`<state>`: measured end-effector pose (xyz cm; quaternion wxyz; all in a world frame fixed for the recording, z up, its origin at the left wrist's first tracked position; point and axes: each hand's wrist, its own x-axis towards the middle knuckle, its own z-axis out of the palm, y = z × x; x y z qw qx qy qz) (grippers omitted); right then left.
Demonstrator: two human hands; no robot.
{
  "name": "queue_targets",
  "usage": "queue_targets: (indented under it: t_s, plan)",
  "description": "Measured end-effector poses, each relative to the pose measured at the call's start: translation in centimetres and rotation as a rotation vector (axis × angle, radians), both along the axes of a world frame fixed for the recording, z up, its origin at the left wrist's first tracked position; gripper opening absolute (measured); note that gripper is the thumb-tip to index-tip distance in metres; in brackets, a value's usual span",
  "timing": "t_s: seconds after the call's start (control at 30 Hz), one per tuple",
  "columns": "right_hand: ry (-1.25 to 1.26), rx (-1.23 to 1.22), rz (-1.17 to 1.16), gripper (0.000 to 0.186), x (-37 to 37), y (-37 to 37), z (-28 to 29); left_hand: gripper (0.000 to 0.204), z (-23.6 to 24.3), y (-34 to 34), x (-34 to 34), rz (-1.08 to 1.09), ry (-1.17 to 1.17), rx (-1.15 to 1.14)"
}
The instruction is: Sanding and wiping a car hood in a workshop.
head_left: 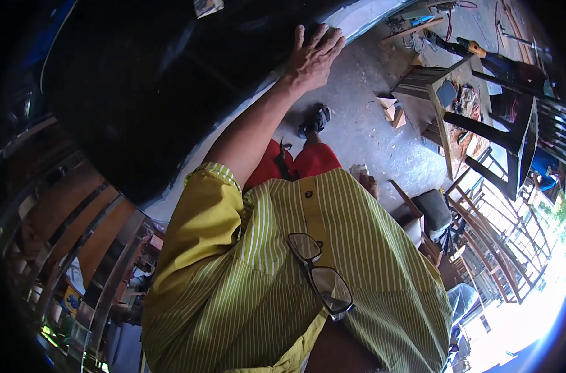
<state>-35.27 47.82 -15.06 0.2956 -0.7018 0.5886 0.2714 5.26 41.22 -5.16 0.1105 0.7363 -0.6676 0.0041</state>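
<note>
Left hand (313, 65) at edge of black panel (140, 93); bench (435, 102) bears clutter (469, 104).

Big black panel (118, 93), glossy, small block (208, 7) on its far end. Grey scuffed floor (364, 74): wood offcuts (392, 112) lying there, sandalled foot (315, 121) planted. Wooden bench (445, 146) stands on it too, bluish square piece (447, 94) on top, other clutter too jumbled from where I stand.

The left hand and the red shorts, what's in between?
In the head view, a dark shoe, a bit of leg and grey floor show between the left hand and red shorts.
</note>
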Motion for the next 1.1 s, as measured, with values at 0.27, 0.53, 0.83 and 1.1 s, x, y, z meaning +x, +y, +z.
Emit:
queue_targets:
  t_s: [0.27, 0.53, 0.83, 1.1]
  plan:
    - [-0.112, -0.009, -0.21, 0.042, 0.4, -3.9, 2.5, 0.063, 0.7, -5.8, -0.3, -0.007, -0.068, 0.034]
    - [-0.115, 0.004, -0.461, 0.047, -0.4, -5.4, 5.8, 0.057, 1.1, -13.1, -0.2, -0.043, -0.026, -0.097]
    - [-0.075, 0.103, -0.612, 0.049, -2.4, -3.4, 4.8, 0.056, 0.6, -14.8, -1.0, -0.035, -0.028, -0.107]
    - [-0.104, 0.106, -0.528, 0.053, -0.9, -4.0, 2.5, 0.064, 2.0, -8.4, -1.8, 0.036, -0.094, 0.119]
